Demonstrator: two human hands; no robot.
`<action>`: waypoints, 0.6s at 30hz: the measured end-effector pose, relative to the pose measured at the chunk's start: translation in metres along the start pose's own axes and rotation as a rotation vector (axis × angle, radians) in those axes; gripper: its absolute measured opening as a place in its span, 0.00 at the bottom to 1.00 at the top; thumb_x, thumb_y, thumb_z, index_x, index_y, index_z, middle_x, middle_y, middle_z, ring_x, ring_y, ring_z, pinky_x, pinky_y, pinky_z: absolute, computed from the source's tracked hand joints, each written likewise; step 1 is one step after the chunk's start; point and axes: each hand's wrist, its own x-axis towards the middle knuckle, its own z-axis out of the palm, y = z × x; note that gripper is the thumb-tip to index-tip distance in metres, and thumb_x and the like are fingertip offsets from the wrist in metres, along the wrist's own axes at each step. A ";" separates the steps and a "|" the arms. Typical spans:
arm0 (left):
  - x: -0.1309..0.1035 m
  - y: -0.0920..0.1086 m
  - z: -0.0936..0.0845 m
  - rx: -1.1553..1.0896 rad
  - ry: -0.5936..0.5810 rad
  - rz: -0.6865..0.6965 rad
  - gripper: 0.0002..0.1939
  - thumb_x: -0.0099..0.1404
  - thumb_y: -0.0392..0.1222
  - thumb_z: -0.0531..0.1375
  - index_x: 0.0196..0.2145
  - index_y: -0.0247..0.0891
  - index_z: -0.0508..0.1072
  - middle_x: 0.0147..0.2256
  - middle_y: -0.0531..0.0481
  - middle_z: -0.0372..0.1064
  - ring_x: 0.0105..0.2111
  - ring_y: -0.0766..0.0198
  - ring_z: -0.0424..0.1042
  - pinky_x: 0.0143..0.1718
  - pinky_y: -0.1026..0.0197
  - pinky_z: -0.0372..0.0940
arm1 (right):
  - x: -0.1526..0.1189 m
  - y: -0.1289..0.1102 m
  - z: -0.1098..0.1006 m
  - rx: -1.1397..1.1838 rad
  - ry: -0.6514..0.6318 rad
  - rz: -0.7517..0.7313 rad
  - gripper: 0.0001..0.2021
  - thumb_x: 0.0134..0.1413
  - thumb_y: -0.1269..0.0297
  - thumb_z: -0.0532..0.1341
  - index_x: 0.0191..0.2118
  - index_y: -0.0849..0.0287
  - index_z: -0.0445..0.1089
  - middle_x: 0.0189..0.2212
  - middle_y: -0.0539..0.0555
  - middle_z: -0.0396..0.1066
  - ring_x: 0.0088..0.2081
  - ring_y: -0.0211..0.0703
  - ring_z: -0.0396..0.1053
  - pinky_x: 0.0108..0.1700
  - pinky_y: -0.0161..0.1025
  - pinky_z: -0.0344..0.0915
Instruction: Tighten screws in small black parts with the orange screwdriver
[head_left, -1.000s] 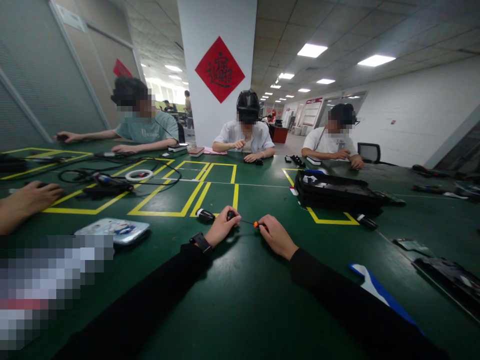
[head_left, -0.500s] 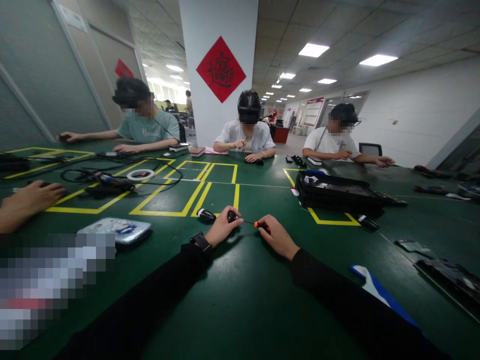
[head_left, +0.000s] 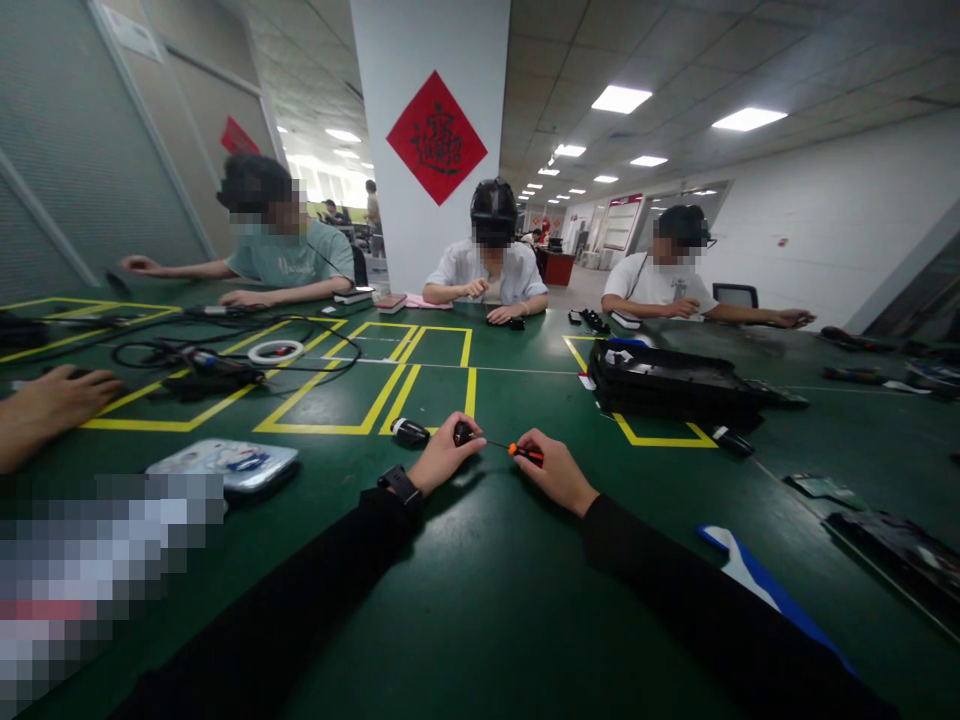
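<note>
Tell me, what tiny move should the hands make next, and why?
Probably a small twist of the screwdriver: the right hand grips its orange-and-black handle, and its shaft points at the small dark part in the left hand. I can't tell whether the tip sits in a screw.

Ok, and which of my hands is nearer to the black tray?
Your right hand. Holding the orange-and-black screwdriver, it is on the near side of the black tray, to its left; your left hand, holding a small dark piece, is farther left.
</note>
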 end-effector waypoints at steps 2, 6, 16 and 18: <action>0.000 -0.002 0.000 -0.001 -0.003 -0.001 0.14 0.51 0.47 0.59 0.34 0.39 0.65 0.35 0.52 0.67 0.36 0.64 0.65 0.43 0.59 0.58 | -0.002 -0.002 0.000 0.016 -0.001 0.005 0.07 0.49 0.65 0.56 0.36 0.59 0.63 0.30 0.50 0.66 0.32 0.37 0.64 0.36 0.36 0.60; 0.001 -0.003 -0.001 -0.001 -0.013 -0.004 0.15 0.51 0.48 0.59 0.34 0.39 0.64 0.35 0.51 0.66 0.36 0.64 0.65 0.42 0.59 0.58 | -0.003 -0.005 0.000 0.009 0.027 -0.009 0.07 0.47 0.65 0.57 0.35 0.58 0.64 0.28 0.50 0.67 0.30 0.37 0.64 0.35 0.35 0.61; -0.002 0.003 0.000 0.015 -0.005 -0.009 0.14 0.50 0.48 0.59 0.33 0.38 0.65 0.35 0.51 0.67 0.36 0.64 0.65 0.43 0.60 0.58 | -0.004 -0.007 -0.002 0.003 0.062 -0.016 0.06 0.45 0.67 0.57 0.33 0.58 0.64 0.27 0.49 0.67 0.29 0.36 0.64 0.34 0.34 0.61; -0.002 0.003 0.000 0.014 -0.001 -0.006 0.14 0.50 0.48 0.59 0.33 0.38 0.65 0.35 0.51 0.67 0.37 0.63 0.65 0.43 0.59 0.57 | -0.005 -0.007 -0.002 -0.002 0.066 -0.016 0.06 0.46 0.67 0.57 0.33 0.58 0.64 0.27 0.49 0.67 0.29 0.36 0.64 0.34 0.34 0.61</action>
